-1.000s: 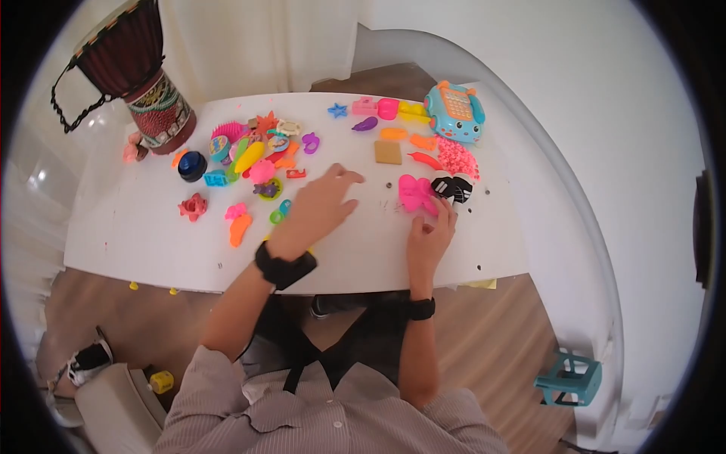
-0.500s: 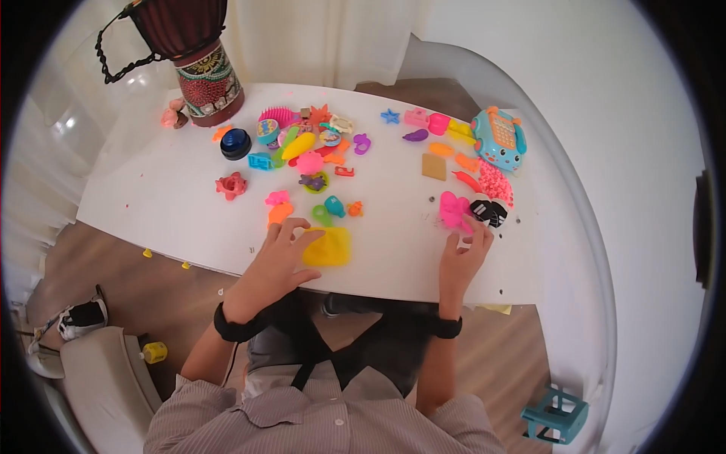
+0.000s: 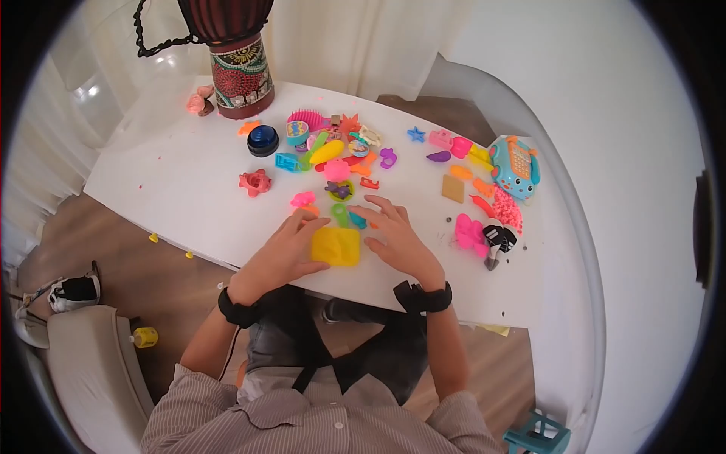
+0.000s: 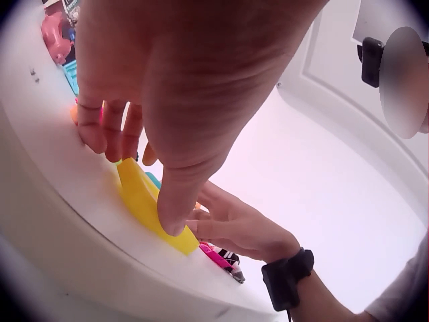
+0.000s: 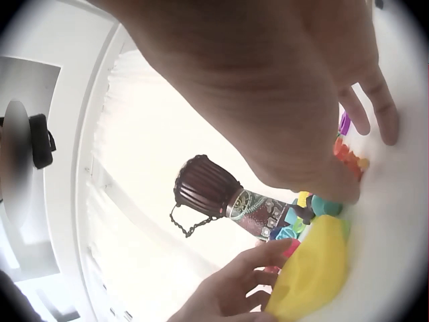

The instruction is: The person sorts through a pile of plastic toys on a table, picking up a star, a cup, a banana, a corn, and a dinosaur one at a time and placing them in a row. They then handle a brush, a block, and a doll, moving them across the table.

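A yellow, rounded-corner slab [image 3: 336,247] lies near the table's front edge, with a darker crease on its face. My left hand [image 3: 272,253] holds its left side, fingers at the far corner and thumb at the near corner; the left wrist view shows the thumb [image 4: 173,208] against the yellow. Just right of the slab, my right hand [image 3: 401,244] is spread with nothing in its grasp, its thumb beside the slab's right edge. Its fingers reach over a teal piece [image 3: 358,220] beside a green piece [image 3: 339,216].
Behind the hands is a cluster of toys, including a yellow one [image 3: 327,152] and a blue-black button [image 3: 263,141]. On the right are pink dough [image 3: 470,234], a black-and-white item [image 3: 500,238] and a toy telephone [image 3: 516,168]. A drum [image 3: 242,79] stands at the back left.
My left hand has come back toward the body to the yellow slab. My right hand has left the pink dough and black-and-white item and moved left beside the slab. The head view has shifted.
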A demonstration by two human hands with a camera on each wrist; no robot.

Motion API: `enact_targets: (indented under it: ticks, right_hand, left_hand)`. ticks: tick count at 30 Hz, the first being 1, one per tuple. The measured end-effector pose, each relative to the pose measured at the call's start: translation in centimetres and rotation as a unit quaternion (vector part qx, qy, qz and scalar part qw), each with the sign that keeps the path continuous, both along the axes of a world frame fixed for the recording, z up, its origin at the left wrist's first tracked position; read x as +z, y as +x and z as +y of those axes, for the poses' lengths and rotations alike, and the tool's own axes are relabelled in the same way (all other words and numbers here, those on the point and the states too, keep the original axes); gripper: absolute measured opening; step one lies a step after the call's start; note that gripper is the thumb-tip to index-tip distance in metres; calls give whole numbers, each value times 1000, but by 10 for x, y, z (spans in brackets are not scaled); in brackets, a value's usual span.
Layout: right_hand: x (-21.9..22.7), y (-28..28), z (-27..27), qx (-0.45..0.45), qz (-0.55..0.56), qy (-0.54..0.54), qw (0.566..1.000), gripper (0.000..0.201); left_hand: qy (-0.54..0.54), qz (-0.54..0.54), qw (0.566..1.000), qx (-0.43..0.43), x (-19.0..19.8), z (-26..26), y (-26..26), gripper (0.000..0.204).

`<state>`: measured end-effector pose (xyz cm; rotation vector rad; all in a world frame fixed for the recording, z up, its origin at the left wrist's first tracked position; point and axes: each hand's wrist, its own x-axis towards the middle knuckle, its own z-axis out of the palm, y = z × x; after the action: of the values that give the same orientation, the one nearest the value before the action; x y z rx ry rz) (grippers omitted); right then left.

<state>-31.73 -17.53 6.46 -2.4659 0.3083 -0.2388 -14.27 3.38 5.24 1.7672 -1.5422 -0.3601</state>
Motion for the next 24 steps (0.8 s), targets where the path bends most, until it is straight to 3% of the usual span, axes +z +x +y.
enact_targets:
  ticks: [4,9,12,16,18,19,21,22,24]
  right_hand:
    - [-16,13,-9,27,-29,-51,998,57]
    - [-25,28,-20,43,-68,46,996,42]
    - [-21,35,-30,36,-48,106,993,38]
    - [-10,44,-50,11,-91,198,976,35]
    - [4,49,-61,-45,-96,302,947,35]
    - [4,52,-67,-47,-98,300,948,35]
    - [1,59,-79,-136,-210,356,901,35]
    - [-2,61,-84,-139,-213,354,900,35]
    - [-10,62,-92,-210,-290,375,855,35]
  left_hand:
    - [24,-8,1000,7,4,8,10,68]
    - [54,-14,998,30,20,7,21,69]
    - [13,-30,998,50,29,-6,32,68]
    - [-95,-6,991,88,43,-60,46,64]
    - [-147,8,984,104,42,-99,54,62]
    - [-179,5,979,92,39,-121,59,63]
    - [-213,2,974,76,36,-152,58,64]
    - [-222,23,972,73,37,-164,56,66]
    - [-228,46,970,67,34,-180,52,68]
